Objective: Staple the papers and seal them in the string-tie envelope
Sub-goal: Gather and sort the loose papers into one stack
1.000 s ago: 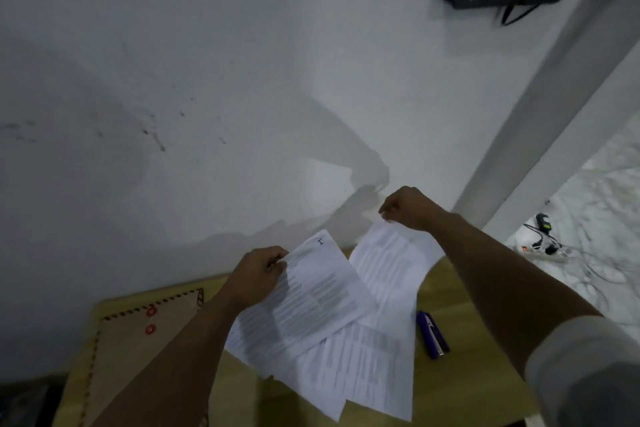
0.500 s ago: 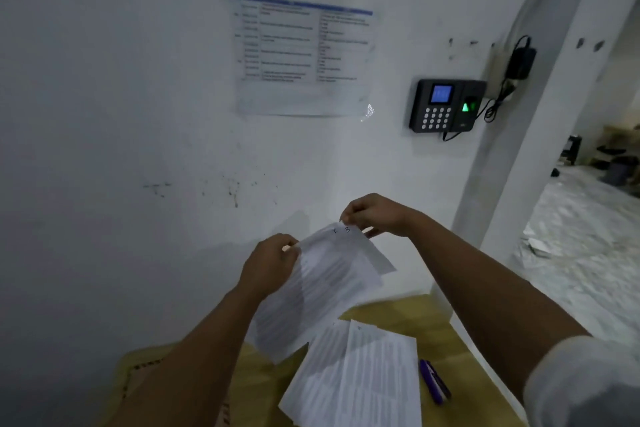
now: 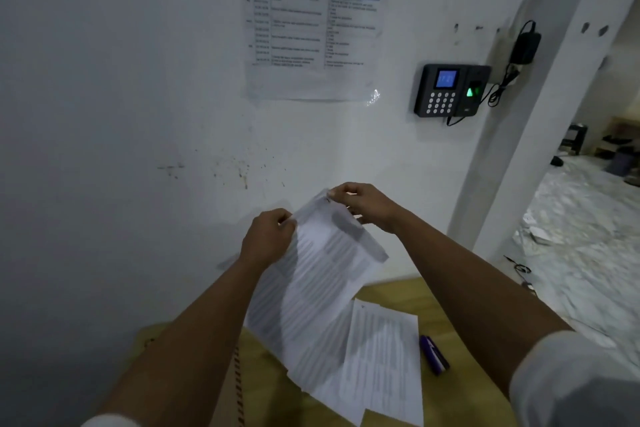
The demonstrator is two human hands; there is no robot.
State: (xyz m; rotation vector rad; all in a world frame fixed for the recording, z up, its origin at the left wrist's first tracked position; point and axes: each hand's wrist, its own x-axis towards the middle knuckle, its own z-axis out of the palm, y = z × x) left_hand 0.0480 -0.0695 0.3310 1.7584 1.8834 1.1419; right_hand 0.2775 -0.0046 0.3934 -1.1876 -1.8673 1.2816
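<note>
Nearest you, both forearms reach forward over the wooden tabletop.

On the tabletop: loose printed sheets lie flat, overlapping, lower edges toward you. Judgement: left down so both hands are free for the raised ones. Just beside them on your right lies a small purple stapler, apart from the sheets and within your right hand's reach, untouched. On your left, the brown envelope with its red-and-dark striped border lies flat, partly hidden under your left forearm; its string tie is not visible.

Above the tabletop: you hold up the raised papers, hanging slanted from their top edge. Your left hand has its grip pinched on the upper left edge. Your right hand pinches the top corner, fingers curled over it. Judgement: the two-point hold lets the sheets hang so edges can be squared before stapling. How many sheets are pinched cannot be told. Stapling not yet done.

Far: a wall with a taped printed schedule and a keypad terminal, green light on.
</note>
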